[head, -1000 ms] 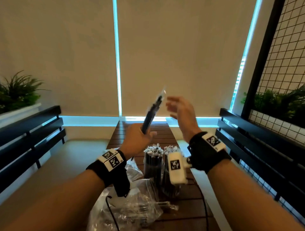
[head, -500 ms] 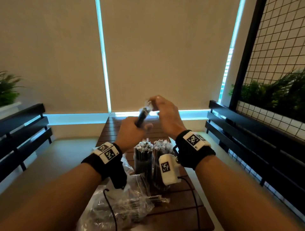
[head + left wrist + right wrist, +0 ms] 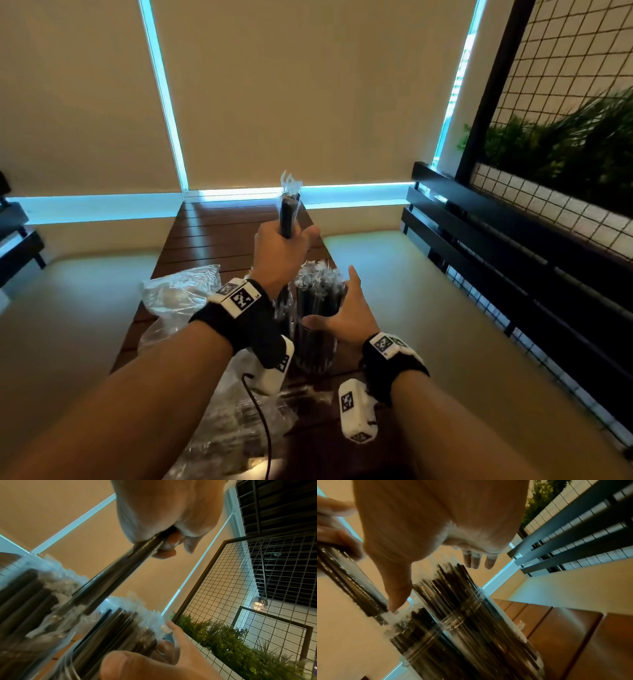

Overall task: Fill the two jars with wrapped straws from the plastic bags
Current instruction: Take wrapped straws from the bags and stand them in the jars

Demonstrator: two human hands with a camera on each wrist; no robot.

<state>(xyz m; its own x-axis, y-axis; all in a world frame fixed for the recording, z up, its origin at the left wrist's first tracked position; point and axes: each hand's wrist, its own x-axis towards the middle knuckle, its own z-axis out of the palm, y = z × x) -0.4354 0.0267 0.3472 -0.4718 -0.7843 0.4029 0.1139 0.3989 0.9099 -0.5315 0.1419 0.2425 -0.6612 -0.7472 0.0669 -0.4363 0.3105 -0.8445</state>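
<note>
Slatted wood bench under both hands, blinds behind. Nearest me, plastic bags lie crumpled on the bench, straws inside. Beyond them two jars stand side by side, packed with wrapped straws. My right hand is released, fingers straight, thumb and palm against the right jar. My left hand is raised above the jars, grasping a bundle of wrapped straws upright in its fist.

2 clear jars stood upright, side by side, packed with black wrapped straws. Another straw bundle was held upright above them. Crumpled plastic bags lay left.
</note>
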